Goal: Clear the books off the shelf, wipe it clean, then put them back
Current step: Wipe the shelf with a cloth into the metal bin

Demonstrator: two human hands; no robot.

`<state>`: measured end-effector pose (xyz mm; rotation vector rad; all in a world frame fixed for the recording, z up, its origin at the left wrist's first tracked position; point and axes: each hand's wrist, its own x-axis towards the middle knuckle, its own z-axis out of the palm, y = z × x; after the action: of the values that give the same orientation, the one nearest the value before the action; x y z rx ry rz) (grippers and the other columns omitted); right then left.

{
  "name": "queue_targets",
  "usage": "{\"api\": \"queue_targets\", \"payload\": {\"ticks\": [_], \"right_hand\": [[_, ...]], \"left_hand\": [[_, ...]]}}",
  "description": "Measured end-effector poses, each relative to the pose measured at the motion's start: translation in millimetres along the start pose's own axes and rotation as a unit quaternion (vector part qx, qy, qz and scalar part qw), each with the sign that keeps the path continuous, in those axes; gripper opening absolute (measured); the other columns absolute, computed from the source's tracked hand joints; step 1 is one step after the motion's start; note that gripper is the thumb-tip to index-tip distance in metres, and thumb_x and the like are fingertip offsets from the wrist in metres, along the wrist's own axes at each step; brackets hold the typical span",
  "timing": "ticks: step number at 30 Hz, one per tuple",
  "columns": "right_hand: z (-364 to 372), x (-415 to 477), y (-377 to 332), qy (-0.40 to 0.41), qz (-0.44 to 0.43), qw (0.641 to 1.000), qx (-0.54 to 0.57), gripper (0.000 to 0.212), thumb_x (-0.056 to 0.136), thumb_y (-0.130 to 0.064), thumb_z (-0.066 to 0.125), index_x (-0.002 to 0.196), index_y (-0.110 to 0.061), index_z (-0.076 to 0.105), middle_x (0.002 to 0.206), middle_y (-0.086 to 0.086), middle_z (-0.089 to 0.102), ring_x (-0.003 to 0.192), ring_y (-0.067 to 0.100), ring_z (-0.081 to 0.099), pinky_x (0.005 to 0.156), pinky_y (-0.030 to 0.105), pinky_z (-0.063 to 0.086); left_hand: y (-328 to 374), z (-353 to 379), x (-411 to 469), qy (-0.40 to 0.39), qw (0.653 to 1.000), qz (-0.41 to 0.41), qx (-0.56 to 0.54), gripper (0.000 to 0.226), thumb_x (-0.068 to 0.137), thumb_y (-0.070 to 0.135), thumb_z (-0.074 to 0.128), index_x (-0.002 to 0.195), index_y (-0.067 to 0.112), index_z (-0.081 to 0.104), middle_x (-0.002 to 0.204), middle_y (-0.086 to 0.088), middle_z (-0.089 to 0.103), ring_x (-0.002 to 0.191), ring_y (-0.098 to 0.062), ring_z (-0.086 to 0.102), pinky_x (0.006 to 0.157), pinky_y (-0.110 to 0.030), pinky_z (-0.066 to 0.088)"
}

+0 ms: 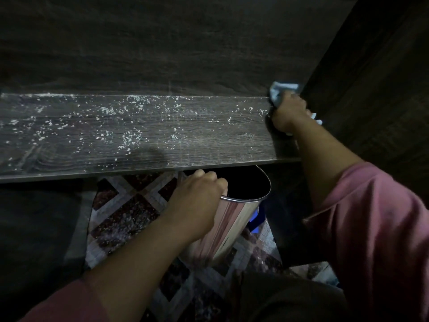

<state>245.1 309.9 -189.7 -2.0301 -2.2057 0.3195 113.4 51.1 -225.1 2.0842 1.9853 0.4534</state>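
One dark wooden shelf (209, 147) is seen across the middle of the view; its board is covered with many small white specks (109, 110), too many to be counted, which are spread mostly over the left and middle part. One blue cloth (279, 91) is clenched in the right hand (289, 112); it is pressed down at the right end of the shelf, in the back corner where the back panel (162, 54) and the one side panel (371, 89) meet. One shiny metal bin (234, 219) is grasped at its rim by the left hand (197, 198), with the fingers curled over the edge; it is held tilted, just below the front edge of the shelf, with its dark opening turned upward. Under the bin a patterned floor (125, 212) of dark and pale diamonds is seen. Two pink sleeves are visible, one on the right arm (371, 228) and one on the left arm (65, 305). One small blue object (256, 219) is partly hidden behind the bin; what it is cannot be told.
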Motion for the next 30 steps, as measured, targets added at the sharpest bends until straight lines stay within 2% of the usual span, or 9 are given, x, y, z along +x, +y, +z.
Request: {"api": "queue_targets", "payload": {"ticks": [4,7,10,13,16,19,24,27,30], "right_hand": [[19.3,-30.4,-26.6,0.011,-0.154,0.987,0.045,0.055,0.09,-0.011,0.048,0.143,-0.025,0.039,0.146,0.014,0.038,0.135,0.034,0.033,0.111,0.046,0.026],[26.3,-37.8,-32.3,0.141,-0.123,0.98,0.074,0.056,0.088,-0.005,0.047,0.141,-0.023,0.042,0.141,0.013,0.043,0.131,0.033,0.036,0.107,0.043,0.026],[10.4,-21.4,-15.7,0.226,-0.024,0.974,-0.027,0.05,0.091,-0.012,0.044,0.14,-0.02,0.041,0.142,0.014,0.041,0.132,0.035,0.032,0.106,0.045,0.024],[-3.8,-1.4,6.2,0.142,0.027,0.984,-0.108,0.051,0.092,-0.022,0.044,0.142,-0.015,0.037,0.147,0.016,0.036,0.134,0.037,0.027,0.106,0.047,0.023],[-7.3,2.6,13.9,0.038,0.039,0.997,-0.046,0.058,0.089,-0.029,0.048,0.143,-0.01,0.035,0.147,0.016,0.035,0.134,0.037,0.025,0.109,0.048,0.022],[-7.7,-3.0,2.0,0.01,0.067,0.998,-0.006,0.057,0.088,-0.024,0.051,0.142,-0.011,0.038,0.146,0.015,0.035,0.134,0.036,0.024,0.109,0.047,0.021],[-0.3,-41.7,-26.4,-0.016,-0.049,0.998,0.025,0.053,0.092,-0.017,0.044,0.144,-0.027,0.039,0.147,0.019,0.037,0.137,0.038,0.023,0.111,0.046,0.02],[17.6,-60.3,-35.0,0.075,-0.056,0.994,0.046,0.053,0.09,-0.01,0.042,0.141,-0.025,0.042,0.142,0.014,0.045,0.128,0.036,0.029,0.102,0.043,0.025],[15.2,-37.9,-19.7,0.182,0.012,0.983,-0.022,0.058,0.091,-0.013,0.046,0.147,-0.021,0.032,0.154,0.006,0.03,0.128,0.037,0.03,0.1,0.046,0.026]], "left_hand": [[1.7,-0.3,-1.9,-0.005,1.0,-0.006,-0.006,0.031,0.08,0.004,0.059,0.094,0.031,0.05,0.093,0.012,0.047,0.096,-0.01,0.04,0.073,-0.021,0.028],[2.1,-1.4,-3.3,-0.005,1.0,-0.005,-0.01,0.029,0.081,0.005,0.059,0.095,0.03,0.051,0.094,0.012,0.048,0.096,-0.01,0.041,0.074,-0.021,0.03],[2.2,-3.5,-4.0,0.0,1.0,-0.005,-0.011,0.03,0.081,0.005,0.06,0.095,0.029,0.052,0.094,0.012,0.048,0.095,-0.01,0.041,0.073,-0.021,0.03],[1.7,-4.4,-4.4,0.0,1.0,-0.002,-0.011,0.03,0.082,0.005,0.061,0.096,0.029,0.052,0.094,0.012,0.048,0.095,-0.01,0.041,0.072,-0.021,0.03],[0.6,-5.1,-4.8,0.002,1.0,-0.003,-0.016,0.031,0.082,0.004,0.06,0.096,0.03,0.052,0.093,0.012,0.048,0.095,-0.01,0.041,0.071,-0.022,0.03],[-0.3,-6.3,-5.2,0.001,1.0,-0.003,-0.014,0.032,0.082,0.003,0.06,0.099,0.029,0.052,0.095,0.011,0.048,0.096,-0.011,0.041,0.073,-0.022,0.032],[3.9,-9.5,-5.5,-0.001,1.0,0.0,-0.013,0.03,0.084,0.006,0.058,0.102,0.029,0.053,0.098,0.011,0.049,0.099,-0.011,0.041,0.073,-0.021,0.026],[5.8,-7.4,-5.9,-0.002,1.0,-0.001,-0.027,0.03,0.083,0.003,0.057,0.101,0.027,0.054,0.097,0.01,0.049,0.1,-0.012,0.043,0.076,-0.022,0.034],[6.3,-6.1,-6.9,-0.003,1.0,0.005,-0.026,0.03,0.083,0.005,0.058,0.102,0.028,0.055,0.098,0.01,0.051,0.1,-0.012,0.044,0.077,-0.022,0.033]]}}
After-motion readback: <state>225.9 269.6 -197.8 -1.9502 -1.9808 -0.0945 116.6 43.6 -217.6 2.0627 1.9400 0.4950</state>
